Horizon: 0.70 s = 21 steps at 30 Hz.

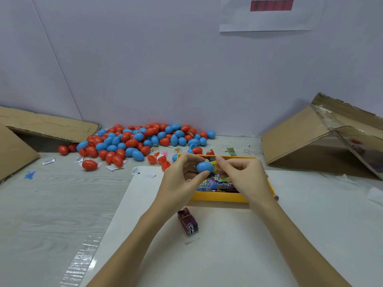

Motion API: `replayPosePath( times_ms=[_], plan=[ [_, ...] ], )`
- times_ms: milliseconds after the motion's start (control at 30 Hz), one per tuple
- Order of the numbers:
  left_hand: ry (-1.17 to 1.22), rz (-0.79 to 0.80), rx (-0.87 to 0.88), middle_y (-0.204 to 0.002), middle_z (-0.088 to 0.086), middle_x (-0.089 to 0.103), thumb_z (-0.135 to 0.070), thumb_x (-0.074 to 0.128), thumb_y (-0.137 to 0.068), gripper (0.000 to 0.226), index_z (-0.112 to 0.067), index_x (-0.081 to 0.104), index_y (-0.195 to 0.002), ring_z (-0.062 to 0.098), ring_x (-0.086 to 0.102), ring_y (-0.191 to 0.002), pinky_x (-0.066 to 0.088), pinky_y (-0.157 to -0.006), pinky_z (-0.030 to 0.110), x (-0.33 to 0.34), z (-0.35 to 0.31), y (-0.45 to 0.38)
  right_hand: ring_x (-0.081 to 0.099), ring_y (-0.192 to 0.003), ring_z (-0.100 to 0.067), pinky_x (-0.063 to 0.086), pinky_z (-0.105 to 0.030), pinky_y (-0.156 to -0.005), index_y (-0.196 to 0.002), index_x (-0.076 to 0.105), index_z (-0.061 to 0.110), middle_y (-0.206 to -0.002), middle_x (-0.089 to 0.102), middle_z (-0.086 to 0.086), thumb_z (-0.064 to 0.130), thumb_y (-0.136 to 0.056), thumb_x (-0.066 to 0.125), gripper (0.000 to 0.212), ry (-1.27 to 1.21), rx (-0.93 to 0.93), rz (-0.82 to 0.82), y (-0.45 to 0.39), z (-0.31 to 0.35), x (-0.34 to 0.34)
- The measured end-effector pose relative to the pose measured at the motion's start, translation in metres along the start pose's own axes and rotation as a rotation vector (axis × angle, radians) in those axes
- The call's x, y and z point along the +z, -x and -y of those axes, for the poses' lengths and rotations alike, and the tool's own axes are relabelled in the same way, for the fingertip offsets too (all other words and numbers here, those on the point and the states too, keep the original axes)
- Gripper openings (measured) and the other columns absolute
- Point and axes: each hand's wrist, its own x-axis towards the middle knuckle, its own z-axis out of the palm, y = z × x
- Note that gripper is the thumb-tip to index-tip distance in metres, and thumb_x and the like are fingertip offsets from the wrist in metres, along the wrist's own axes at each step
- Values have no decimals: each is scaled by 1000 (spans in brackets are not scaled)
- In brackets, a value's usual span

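- Grips a blue egg (pixel 204 167) in the left hand (pixel 182 175), thumb under it and fingers curled over the top.
- Pinches a yellow packet (pixel 217 165) between thumb and fingertips of the right hand (pixel 242 172), right at the egg's right end, touching it.
- Cannot tell whether the packet is going in or coming out, nor whether the egg is whole or only a half.
- Holds egg and packet between both hands, raised over the far part of the yellow tray (pixel 217 197).
- Looks like one egg in a long run, somewhere in the middle: leaves plenty of loose packets (pixel 217 184) in the tray, just below the hands.
- Shows a big pile of eggs (pixel 141 139), red and blue and mostly closed, well apart at the back of the surface (pixel 51 199); impossible to say which are already dealt with.
- Leaves a few open red halves (pixel 159 159) near the tray's far left corner.
- Keeps a banded bundle (pixel 188 221) of purple packets on the white sheet (pixel 228 245), near the left forearm.
- Flanks everything with a cardboard box (pixel 300 137) on the right and cardboard flaps (pixel 41 125) on the left.
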Motion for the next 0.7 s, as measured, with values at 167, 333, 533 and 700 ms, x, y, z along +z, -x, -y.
replayPosePath(
  times_ms=[167,333,533,700],
  plan=[
    [64,0,-24,-110,-6,73,-11,77,-89,32,-18,67,-118,7,73,-98,60,-85,25,-1,1,0,73,-81,-5,60,-26,-73,-94,82,24,-79,78,9,41,-92,73,20,18,13,69,4,0,2],
    [207,-22,-66,-102,-8,76,-13,74,-92,26,-19,71,-117,11,75,-95,58,-76,18,-2,-1,0,77,-89,-15,60,-22,-71,-104,79,16,-93,80,-1,24,-90,76,16,-243,107,183,4,2,3],
    [247,-98,-89,-109,-11,74,-10,77,-89,34,-17,66,-120,4,72,-100,56,-79,15,-2,-2,-2,77,-86,-12,59,-18,-73,-104,78,20,-95,80,5,15,-87,81,18,-276,1,102,6,4,8],
    [234,-110,-93,-105,-14,75,-14,77,-89,28,-17,70,-117,2,72,-98,55,-77,13,-3,-1,-3,75,-91,-7,59,-19,-79,-104,78,29,-97,79,11,21,-87,81,19,-195,-65,47,8,5,11]
  ],
)
